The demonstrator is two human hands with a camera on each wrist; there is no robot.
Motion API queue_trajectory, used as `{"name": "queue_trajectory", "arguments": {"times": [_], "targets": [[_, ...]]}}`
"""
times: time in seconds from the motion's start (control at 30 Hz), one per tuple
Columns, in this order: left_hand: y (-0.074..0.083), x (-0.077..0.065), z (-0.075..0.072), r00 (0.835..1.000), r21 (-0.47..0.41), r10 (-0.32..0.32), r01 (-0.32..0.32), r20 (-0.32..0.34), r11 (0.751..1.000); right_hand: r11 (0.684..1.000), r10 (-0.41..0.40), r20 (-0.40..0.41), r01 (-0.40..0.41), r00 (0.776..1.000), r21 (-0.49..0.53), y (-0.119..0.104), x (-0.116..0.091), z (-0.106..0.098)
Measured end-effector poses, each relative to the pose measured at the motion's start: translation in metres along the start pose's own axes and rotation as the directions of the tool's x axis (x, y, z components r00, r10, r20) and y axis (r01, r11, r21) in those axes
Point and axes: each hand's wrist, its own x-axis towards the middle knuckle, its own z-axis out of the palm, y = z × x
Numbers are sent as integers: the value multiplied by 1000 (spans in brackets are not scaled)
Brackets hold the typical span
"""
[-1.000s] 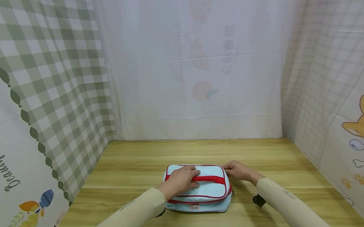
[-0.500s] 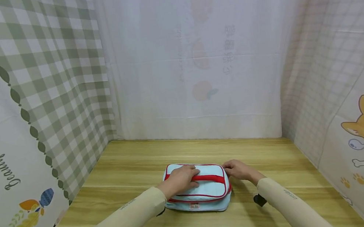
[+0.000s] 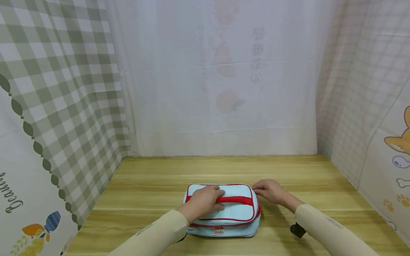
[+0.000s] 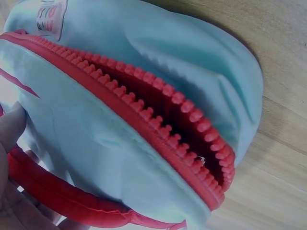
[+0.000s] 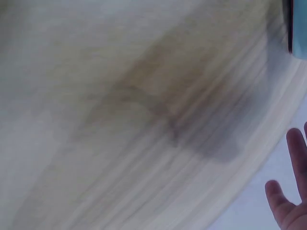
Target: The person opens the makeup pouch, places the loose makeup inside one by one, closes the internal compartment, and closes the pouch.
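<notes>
A light blue zip bag (image 3: 233, 215) with red piping lies on the wooden table. My left hand (image 3: 202, 200) rests over the left part of its lid and holds the red carry handle (image 4: 67, 201), thumb on one side and fingers on the other. In the left wrist view the chunky red zip (image 4: 144, 103) gapes at a corner, showing a dark inside. A small label (image 3: 218, 231) is sewn on the bag's front. My right hand (image 3: 273, 190) is at the bag's back right corner. In the right wrist view its fingers (image 5: 298, 158) are spread, with nothing between them.
A dark wrist-worn piece (image 3: 297, 230) hangs under the right sleeve. Cloth curtains (image 3: 217, 68) close off the back and both sides of the wooden table (image 3: 150, 179).
My right hand has shifted slightly to the right, its forearm swinging the same way. My left hand and the bag stay almost still.
</notes>
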Motion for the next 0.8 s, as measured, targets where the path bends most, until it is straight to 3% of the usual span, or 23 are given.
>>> {"name": "queue_trajectory", "arguments": {"times": [0.23,0.8], "targets": [[0,2,1,1000,12,-5,5,0,1000,999,-46,-67,45,997,-17,-3,-19,-5],[2,2,2,1000,37,-10,11,-16,999,997,48,-180,-56,983,-44,-33,-66,-5]]}}
